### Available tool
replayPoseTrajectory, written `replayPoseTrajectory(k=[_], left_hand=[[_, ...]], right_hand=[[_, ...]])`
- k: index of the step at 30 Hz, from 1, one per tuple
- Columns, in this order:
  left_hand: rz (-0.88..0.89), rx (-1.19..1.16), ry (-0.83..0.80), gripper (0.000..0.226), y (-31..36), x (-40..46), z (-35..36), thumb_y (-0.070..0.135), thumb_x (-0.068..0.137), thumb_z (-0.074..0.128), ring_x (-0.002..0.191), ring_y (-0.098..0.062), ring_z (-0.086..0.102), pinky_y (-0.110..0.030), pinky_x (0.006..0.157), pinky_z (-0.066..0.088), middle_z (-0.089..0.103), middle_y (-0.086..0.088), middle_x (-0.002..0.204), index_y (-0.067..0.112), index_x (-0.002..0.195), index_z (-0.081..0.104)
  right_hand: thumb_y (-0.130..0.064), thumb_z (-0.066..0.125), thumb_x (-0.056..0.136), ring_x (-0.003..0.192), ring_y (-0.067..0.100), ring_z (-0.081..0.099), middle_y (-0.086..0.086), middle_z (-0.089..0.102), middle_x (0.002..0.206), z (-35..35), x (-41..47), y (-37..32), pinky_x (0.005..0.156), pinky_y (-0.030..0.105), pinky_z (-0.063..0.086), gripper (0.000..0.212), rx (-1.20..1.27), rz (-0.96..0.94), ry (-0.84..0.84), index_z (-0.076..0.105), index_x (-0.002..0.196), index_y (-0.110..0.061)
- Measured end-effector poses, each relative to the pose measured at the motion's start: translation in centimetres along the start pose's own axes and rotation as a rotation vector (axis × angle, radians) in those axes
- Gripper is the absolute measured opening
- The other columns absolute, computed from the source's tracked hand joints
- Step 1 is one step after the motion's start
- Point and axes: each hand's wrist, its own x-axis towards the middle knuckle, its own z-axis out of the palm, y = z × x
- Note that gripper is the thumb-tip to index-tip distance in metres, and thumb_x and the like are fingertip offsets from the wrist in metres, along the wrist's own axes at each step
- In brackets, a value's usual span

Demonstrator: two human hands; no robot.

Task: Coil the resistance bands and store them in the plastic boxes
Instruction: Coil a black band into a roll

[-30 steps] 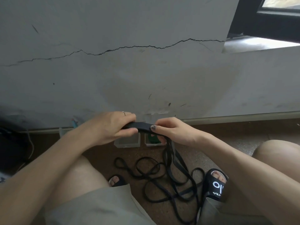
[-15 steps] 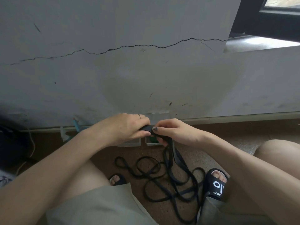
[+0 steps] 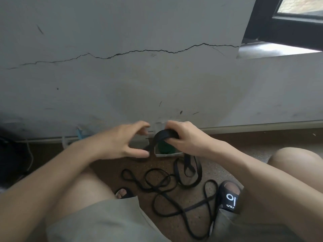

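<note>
The black resistance band [image 3: 166, 133] is pinched in a partial coil by the right hand [image 3: 185, 138], above the plastic box [image 3: 168, 154] at 12 o'clock. The left hand [image 3: 120, 140] is spread, gripping nothing. With one-handed retention, the coil may spring open; the trailing length on the floor [image 3: 227, 165] at 6 o'clock may tangle.

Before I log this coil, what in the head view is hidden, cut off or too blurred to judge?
- Left hand: motion-blurred; whether its fingers touch the black band is unclear.
- Coil in the right hand: fingers cover most of it; turns uncountable.
- Plastic box with green contents: the right hand covers its far part.
- Second plastic box: mostly behind the left hand.
- Loose bands on the floor: tangled, cut off by shorts; count unclear.
</note>
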Motion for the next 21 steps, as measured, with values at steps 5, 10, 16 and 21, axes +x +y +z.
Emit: replayPoseTrajectory(k=[5, 10, 16, 21], left_hand=[[0.133, -0.313, 0.108, 0.043, 3.1, 2.5, 1.7, 0.037, 0.088, 0.078, 0.114, -0.011, 0.065, -0.046, 0.098, 0.052, 0.069, 0.006, 0.118, 0.023, 0.121, 0.053], [0.190, -0.207, 0.143, 0.015, 3.5, 2.0, -0.3, 0.031, 0.095, 0.072, 0.068, -0.006, 0.059, -0.026, 0.063, 0.046, 0.066, 0.001, 0.079, 0.019, 0.103, 0.066], [0.137, -0.138, 0.145, 0.016, 1.6, -0.2, -3.9, 0.035, 0.091, 0.075, 0.061, -0.005, 0.058, -0.022, 0.057, 0.042, 0.060, 0.008, 0.069, 0.026, 0.086, 0.063], [-0.018, 0.019, 0.121, 0.027, -1.0, -1.4, -4.5, 0.048, 0.086, 0.075, 0.057, -0.008, 0.061, -0.023, 0.055, 0.045, 0.061, 0.005, 0.070, 0.027, 0.083, 0.061]], right_hand=[[-0.008, 0.072, 0.078, 0.066, 0.006, 0.050, -0.020, 0.055, 0.075, -1.1, 0.8, -2.7, 0.060, 0.010, 0.038, 0.030, -0.054, -0.042, 0.004, 0.052, 0.087, -0.030], [-0.026, 0.078, 0.083, 0.067, 0.002, 0.056, -0.012, 0.060, 0.074, -3.3, 0.6, -2.3, 0.053, 0.017, 0.038, 0.022, -0.148, 0.074, -0.055, 0.056, 0.082, -0.029], [-0.022, 0.074, 0.088, 0.058, 0.007, 0.052, -0.006, 0.055, 0.064, -2.9, -1.5, 1.1, 0.053, 0.025, 0.034, 0.030, -0.235, 0.119, -0.074, 0.050, 0.071, -0.029], [-0.015, 0.073, 0.091, 0.063, 0.009, 0.051, -0.011, 0.054, 0.070, -3.2, -2.8, 1.6, 0.056, 0.017, 0.040, 0.037, -0.154, 0.212, 0.070, 0.047, 0.072, -0.032]])
